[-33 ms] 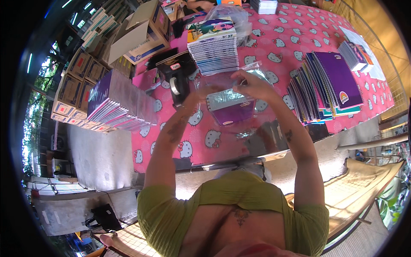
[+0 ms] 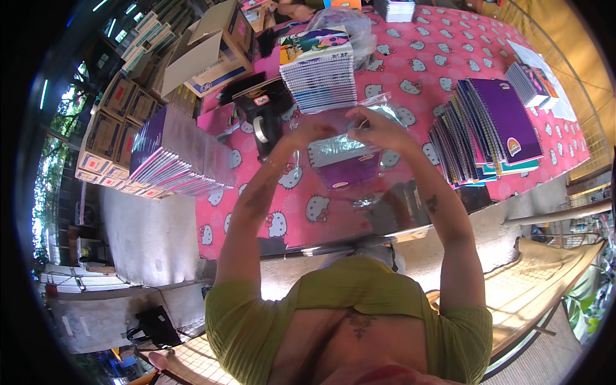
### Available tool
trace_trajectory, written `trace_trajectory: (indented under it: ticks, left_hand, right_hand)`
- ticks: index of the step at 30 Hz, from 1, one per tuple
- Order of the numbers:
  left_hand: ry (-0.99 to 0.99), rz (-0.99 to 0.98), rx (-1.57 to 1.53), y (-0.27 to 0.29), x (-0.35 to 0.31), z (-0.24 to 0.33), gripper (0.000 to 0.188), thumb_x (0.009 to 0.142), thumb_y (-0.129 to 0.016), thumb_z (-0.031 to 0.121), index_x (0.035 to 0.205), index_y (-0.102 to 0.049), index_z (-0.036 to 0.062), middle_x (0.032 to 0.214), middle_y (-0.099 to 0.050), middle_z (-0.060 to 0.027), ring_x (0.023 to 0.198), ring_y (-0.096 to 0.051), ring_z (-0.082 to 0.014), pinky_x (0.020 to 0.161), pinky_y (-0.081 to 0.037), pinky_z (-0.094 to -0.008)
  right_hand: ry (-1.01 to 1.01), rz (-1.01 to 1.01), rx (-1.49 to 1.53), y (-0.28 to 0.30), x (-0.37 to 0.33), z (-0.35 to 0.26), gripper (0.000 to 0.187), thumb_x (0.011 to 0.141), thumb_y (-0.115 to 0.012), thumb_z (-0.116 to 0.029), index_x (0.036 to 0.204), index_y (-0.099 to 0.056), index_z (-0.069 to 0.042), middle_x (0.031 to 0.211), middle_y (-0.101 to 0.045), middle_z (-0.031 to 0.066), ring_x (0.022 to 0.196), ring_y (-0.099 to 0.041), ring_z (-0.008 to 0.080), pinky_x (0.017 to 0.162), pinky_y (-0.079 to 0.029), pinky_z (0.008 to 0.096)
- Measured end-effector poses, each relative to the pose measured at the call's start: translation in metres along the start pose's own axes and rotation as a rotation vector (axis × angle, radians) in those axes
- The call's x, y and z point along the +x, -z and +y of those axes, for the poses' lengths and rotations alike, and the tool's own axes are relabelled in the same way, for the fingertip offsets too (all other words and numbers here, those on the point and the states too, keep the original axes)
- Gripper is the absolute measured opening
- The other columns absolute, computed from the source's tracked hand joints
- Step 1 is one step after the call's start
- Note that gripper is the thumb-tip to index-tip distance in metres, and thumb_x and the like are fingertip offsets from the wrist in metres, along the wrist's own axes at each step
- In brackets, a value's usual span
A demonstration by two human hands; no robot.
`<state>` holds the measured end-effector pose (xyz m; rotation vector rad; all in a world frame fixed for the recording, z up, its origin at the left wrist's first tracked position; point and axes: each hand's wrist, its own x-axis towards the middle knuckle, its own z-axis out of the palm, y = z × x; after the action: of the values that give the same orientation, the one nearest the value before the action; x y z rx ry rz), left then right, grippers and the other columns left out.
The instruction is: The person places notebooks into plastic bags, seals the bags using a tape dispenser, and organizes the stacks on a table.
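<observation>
A purple spiral notebook (image 2: 351, 173) lies on the table before me, inside a clear plastic sleeve (image 2: 343, 146) that shines over its far part. At the sleeve's far right edge, my right hand (image 2: 380, 130) has its thumb and forefinger curled together on the plastic. My left hand (image 2: 310, 133) is over the far left corner of the notebook, its fingers pointing right and smeared by motion. Whether they hold the plastic cannot be made out. A black tape dispenser (image 2: 268, 136) stands just left of my left hand.
Stacked notebooks stand at left (image 2: 176, 151), beyond my hands (image 2: 319, 83) and at right (image 2: 491, 125). An open carton (image 2: 221, 54) is at the far left. Crumpled clear plastic (image 2: 359, 38) lies behind the middle stack. Another person's arm (image 2: 296, 11) shows at the far edge.
My left hand's fingers have shifted slightly to the right, toward my right hand. The notebook, the sleeve and my right hand look nearly the same.
</observation>
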<state>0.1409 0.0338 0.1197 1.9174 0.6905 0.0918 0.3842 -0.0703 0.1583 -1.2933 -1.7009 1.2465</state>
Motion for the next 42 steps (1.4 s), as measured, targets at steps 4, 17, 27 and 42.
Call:
trace_trajectory:
  ticks: [4, 17, 27, 42]
  left_hand:
    - [-0.071, 0.493, 0.717, -0.050, -0.025, 0.123, 0.060, 0.093, -0.060, 0.040, 0.126, -0.054, -0.0094, 0.118, -0.064, -0.0216, 0.112, -0.060, -0.0338, 0.092, -0.047, -0.0430]
    - [0.000, 0.750, 0.063, -0.095, -0.066, 0.126, 0.076, 0.069, -0.084, 0.032, 0.127, -0.051, -0.0030, 0.124, -0.059, -0.0218, 0.115, -0.060, -0.0316, 0.098, -0.047, -0.0399]
    - [-0.292, 0.877, -0.240, -0.125, -0.096, 0.047, 0.067, 0.084, -0.077, 0.024, 0.139, -0.048, 0.0023, 0.133, -0.055, -0.0121, 0.126, -0.052, -0.0245, 0.109, -0.037, -0.0362]
    - [0.358, 1.028, -0.673, -0.006, -0.134, -0.139, 0.033, 0.087, -0.071, 0.026, 0.103, -0.071, -0.0026, 0.083, -0.071, -0.0071, 0.071, -0.066, -0.0168, 0.060, -0.051, -0.0315]
  right_hand:
    - [0.081, 0.103, 0.069, 0.015, -0.016, 0.013, 0.054, 0.084, -0.074, -0.027, 0.131, -0.053, -0.012, 0.103, -0.058, 0.0044, 0.085, -0.058, 0.0122, 0.065, -0.049, 0.0284]
    - [0.142, 0.028, 1.778, -0.127, -0.077, 0.087, 0.078, 0.087, -0.067, -0.051, 0.146, -0.036, -0.010, 0.142, -0.049, 0.0116, 0.129, -0.049, 0.0271, 0.104, -0.045, 0.0482]
    - [0.183, 0.167, 0.234, -0.029, -0.074, 0.046, 0.058, 0.077, -0.082, -0.015, 0.126, -0.054, -0.004, 0.110, -0.065, 0.0040, 0.105, -0.060, 0.0138, 0.090, -0.048, 0.0309]
    - [0.597, 0.405, -0.753, -0.074, -0.064, -0.098, 0.037, 0.082, -0.074, -0.031, 0.110, -0.064, -0.009, 0.102, -0.065, 0.0103, 0.090, -0.064, 0.0313, 0.094, -0.042, 0.0475]
